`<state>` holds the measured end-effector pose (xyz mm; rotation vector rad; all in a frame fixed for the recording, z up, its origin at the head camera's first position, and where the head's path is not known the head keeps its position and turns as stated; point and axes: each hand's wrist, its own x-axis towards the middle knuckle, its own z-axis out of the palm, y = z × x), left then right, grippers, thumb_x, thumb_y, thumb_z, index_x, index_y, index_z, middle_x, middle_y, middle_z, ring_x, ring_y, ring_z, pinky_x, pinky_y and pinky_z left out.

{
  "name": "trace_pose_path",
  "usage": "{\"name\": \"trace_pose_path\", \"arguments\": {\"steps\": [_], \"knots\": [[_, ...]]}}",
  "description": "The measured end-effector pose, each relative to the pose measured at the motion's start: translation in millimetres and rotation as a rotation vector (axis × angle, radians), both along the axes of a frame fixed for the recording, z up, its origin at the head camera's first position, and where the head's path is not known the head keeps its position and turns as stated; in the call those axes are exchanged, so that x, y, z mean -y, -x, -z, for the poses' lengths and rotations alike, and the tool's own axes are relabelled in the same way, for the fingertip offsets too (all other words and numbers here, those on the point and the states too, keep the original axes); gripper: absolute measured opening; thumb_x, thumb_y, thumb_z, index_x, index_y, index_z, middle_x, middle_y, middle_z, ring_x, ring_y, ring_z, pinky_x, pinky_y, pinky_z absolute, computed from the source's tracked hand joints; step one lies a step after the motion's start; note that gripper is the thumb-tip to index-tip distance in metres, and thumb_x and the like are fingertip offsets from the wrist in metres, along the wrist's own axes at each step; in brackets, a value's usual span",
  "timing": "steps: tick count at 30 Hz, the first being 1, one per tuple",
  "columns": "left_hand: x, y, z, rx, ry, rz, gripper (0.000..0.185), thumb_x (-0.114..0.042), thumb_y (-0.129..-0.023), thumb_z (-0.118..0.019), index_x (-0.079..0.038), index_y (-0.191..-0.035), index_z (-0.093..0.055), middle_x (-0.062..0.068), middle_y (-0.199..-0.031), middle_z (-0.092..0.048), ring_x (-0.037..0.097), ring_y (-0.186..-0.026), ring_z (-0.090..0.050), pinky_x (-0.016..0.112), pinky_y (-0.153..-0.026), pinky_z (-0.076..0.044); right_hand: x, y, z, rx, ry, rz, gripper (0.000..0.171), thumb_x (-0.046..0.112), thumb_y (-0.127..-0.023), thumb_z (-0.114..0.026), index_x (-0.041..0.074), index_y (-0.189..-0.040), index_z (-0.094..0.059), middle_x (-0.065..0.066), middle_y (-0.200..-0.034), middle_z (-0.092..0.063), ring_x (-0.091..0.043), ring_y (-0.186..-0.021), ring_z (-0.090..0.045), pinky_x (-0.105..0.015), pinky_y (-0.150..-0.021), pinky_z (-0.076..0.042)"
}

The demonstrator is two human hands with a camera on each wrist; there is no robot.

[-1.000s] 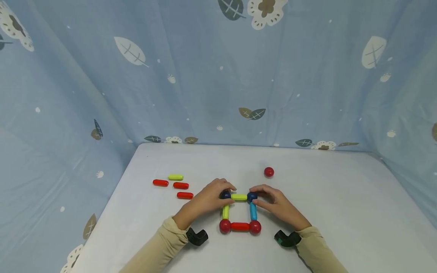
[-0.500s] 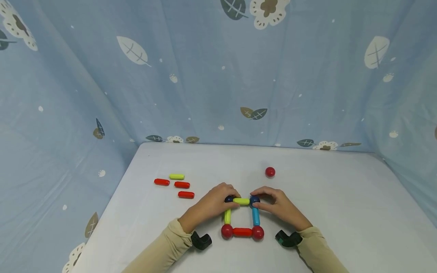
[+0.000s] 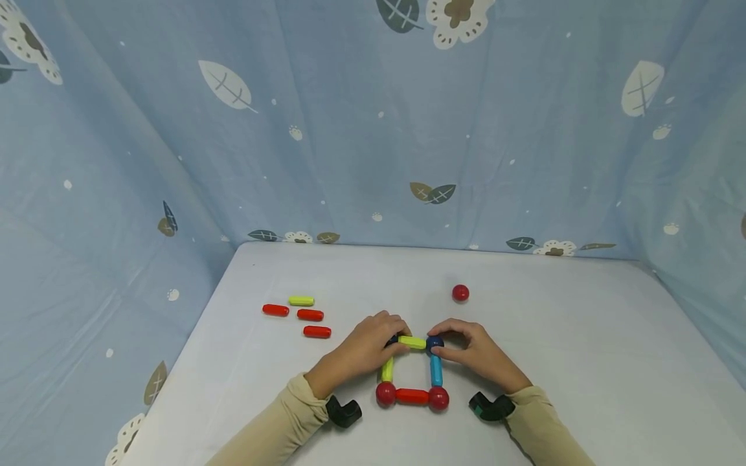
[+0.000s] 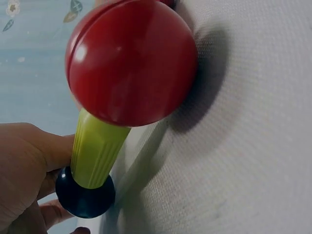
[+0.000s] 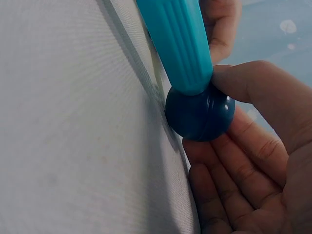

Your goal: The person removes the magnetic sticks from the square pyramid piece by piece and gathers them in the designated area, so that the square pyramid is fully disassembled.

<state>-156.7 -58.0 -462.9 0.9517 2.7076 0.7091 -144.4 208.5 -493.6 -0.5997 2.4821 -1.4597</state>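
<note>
A four-sided frame of ball-and-rod building toy pieces lies on the white table. Its near side is a red rod (image 3: 412,396) between a left red ball (image 3: 385,394) and a right red ball (image 3: 439,398). A light-blue rod (image 3: 436,371) forms the right side, yellow-green rods the left (image 3: 387,370) and far (image 3: 412,342) sides. My left hand (image 3: 364,349) holds the far-left dark blue ball (image 4: 85,195), mostly hidden by its fingers in the head view. Between thumb and fingers, my right hand (image 3: 480,353) pinches the far-right dark blue ball (image 3: 434,343).
Left of the frame lie several loose rods: a yellow-green rod (image 3: 301,301) and red rods, one of them (image 3: 317,332) nearest the left hand. A single red ball (image 3: 460,293) rests beyond the frame. Blue patterned cloth (image 3: 350,129) hangs behind the table (image 3: 583,336).
Both hands keep hold of the blue balls. The frame has shifted slightly toward the person, and the left hand slightly right and nearer. Over the last half second almost nothing moves.
</note>
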Motion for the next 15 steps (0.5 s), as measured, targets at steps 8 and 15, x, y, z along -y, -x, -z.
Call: {"name": "trace_pose_path", "arguments": {"steps": [8,15], "knots": [[4.0,3.5,-1.7,0.054,-0.112,-0.056,0.017,-0.026,-0.097,-0.073,-0.019,-0.113,-0.073,-0.006,-0.111,-0.074,0.011,-0.103,-0.061,0.034,-0.095,-0.052,-0.1,0.7,-0.5,0.003,0.022,0.007,0.028,0.022,-0.090,-0.081,0.020,-0.117,-0.073,0.003,-0.114,-0.074,-0.006,-0.108,-0.067,-0.019,-0.099,-0.052],[3.1,3.6,-1.9,0.078,-0.152,-0.038,0.018,-0.024,-0.098,-0.073,-0.017,-0.114,-0.074,-0.004,-0.112,-0.074,0.011,-0.104,-0.061,0.034,-0.098,-0.053,0.5,0.5,-1.4,-0.002,0.028,0.004,0.027,0.022,-0.091,-0.081,0.019,-0.117,-0.073,0.002,-0.114,-0.074,-0.007,-0.108,-0.067,-0.021,-0.098,-0.053]]}}
